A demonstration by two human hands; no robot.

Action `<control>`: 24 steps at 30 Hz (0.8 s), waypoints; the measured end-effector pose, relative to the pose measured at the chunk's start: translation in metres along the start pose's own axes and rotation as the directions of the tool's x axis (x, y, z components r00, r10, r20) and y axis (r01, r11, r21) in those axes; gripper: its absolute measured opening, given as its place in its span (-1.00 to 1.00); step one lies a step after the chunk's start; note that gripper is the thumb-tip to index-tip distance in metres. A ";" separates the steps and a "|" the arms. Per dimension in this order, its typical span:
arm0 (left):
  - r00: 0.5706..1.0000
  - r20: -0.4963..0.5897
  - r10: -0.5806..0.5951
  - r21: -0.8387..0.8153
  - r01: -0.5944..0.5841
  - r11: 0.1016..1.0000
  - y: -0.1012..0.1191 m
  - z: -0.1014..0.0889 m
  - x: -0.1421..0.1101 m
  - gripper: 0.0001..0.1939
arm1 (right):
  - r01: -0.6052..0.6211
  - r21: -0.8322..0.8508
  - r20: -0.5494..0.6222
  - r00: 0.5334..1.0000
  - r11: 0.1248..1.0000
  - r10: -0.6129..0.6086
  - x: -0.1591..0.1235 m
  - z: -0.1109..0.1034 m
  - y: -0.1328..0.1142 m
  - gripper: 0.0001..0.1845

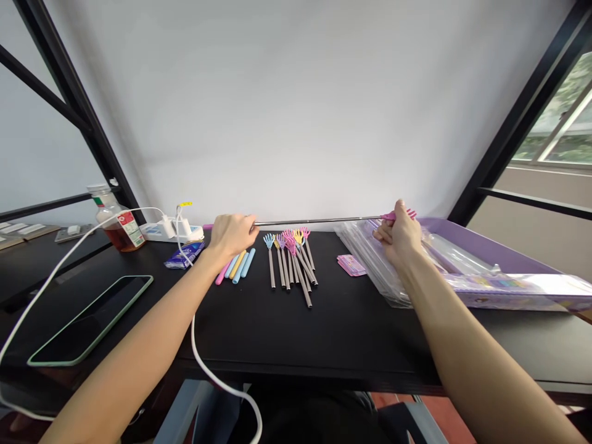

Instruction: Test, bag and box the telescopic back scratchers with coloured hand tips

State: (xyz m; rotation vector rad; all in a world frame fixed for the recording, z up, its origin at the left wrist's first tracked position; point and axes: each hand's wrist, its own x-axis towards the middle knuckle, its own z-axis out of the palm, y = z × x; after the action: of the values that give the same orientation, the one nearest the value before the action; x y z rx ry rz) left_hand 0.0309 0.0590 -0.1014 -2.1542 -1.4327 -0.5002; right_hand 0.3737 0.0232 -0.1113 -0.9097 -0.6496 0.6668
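A telescopic back scratcher [319, 220] with a thin metal rod and a pink hand-shaped head is stretched out level above the black table [324, 327]. My left hand [231, 234] is closed on its pink handle end. My right hand [398, 235] is closed on the rod just behind the pink head [406, 214]. Between my hands, on the table, lie several collapsed scratchers [291, 262] with blue, pink, purple and yellow heads. Several coloured handle sleeves [238, 265] lie just under my left hand.
A stack of clear plastic bags [374, 262] and a purple tray [490, 246] lie at right, a small pink card stack [351, 265] beside them. At left are a phone [90, 320], a white cable [203, 357], a power strip [169, 231], a bottle [115, 225] and a blue packet [184, 254].
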 end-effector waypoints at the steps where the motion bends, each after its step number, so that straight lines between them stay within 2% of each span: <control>1: 1.000 0.021 0.017 -0.003 -0.017 1.000 0.007 0.000 -0.001 -0.75 | -0.006 -0.008 0.032 0.999 1.000 0.006 -0.006 0.005 0.004 -0.40; 4: 0.992 0.023 0.126 -0.081 -0.124 0.989 0.039 -0.001 -0.004 -0.76 | 0.000 -0.053 0.217 0.976 0.999 0.011 -0.036 0.031 0.020 -0.35; 7: 0.982 0.001 0.188 -0.172 -0.185 0.968 0.068 -0.001 -0.008 -0.75 | 0.064 -0.130 0.477 0.879 0.989 0.006 -0.071 0.056 0.035 -0.29; 9: 0.980 0.002 0.198 -0.226 -0.192 0.955 0.077 0.000 -0.010 -0.75 | 0.112 -0.166 0.565 0.825 0.980 0.001 -0.086 0.066 0.041 -0.26; 12: 0.982 -0.006 0.188 -0.288 -0.182 0.940 0.076 0.001 -0.008 -0.80 | 0.211 -0.199 0.607 0.794 0.957 -0.049 -0.094 0.070 0.042 -0.24; 14: 0.979 -0.044 0.201 -0.326 -0.204 0.923 0.072 0.002 -0.006 -0.80 | 0.247 -0.211 0.602 0.795 0.946 -0.073 -0.090 0.070 0.040 -0.24; 16: 0.967 -0.097 0.237 -0.376 -0.256 0.891 0.070 0.002 -0.005 -0.75 | 0.219 -0.204 0.537 0.840 0.954 -0.078 -0.082 0.068 0.036 -0.26; 18: 0.953 -0.136 0.272 -0.444 -0.304 0.843 0.069 0.002 -0.006 -0.68 | 0.122 -0.177 0.444 0.895 0.977 -0.031 -0.073 0.063 0.029 -0.27; 19: 0.949 -0.144 0.280 -0.487 -0.315 0.815 0.068 0.002 -0.006 -0.66 | 0.060 -0.161 0.430 0.903 0.985 0.015 -0.068 0.059 0.023 -0.28; 20: 0.949 -0.141 0.281 -0.533 -0.312 0.787 0.068 0.002 -0.007 -0.64 | -0.001 -0.149 0.457 0.887 0.989 0.070 -0.064 0.054 0.017 -0.30; 21: 0.952 -0.128 0.277 -0.579 -0.299 0.758 0.068 0.001 -0.008 -0.64 | -0.048 -0.152 0.528 0.841 0.987 0.122 -0.059 0.048 0.010 -0.35; 23: 0.960 -0.082 0.269 -0.660 -0.254 0.707 0.067 -0.002 -0.008 -0.64 | -0.035 -0.157 0.647 0.752 0.987 0.129 -0.049 0.032 -0.005 -0.47; 24: 0.963 -0.058 0.264 -0.691 -0.230 0.686 0.067 -0.005 -0.007 -0.64 | 0.012 -0.175 0.655 0.748 0.985 0.107 -0.044 0.024 -0.013 -0.49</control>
State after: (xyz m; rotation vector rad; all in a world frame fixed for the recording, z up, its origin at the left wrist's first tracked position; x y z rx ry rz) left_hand 0.0901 0.0295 -0.1153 -2.9094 -1.0206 -1.0174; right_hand 0.3313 -0.0036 -0.0989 -0.8358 -1.3459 1.0097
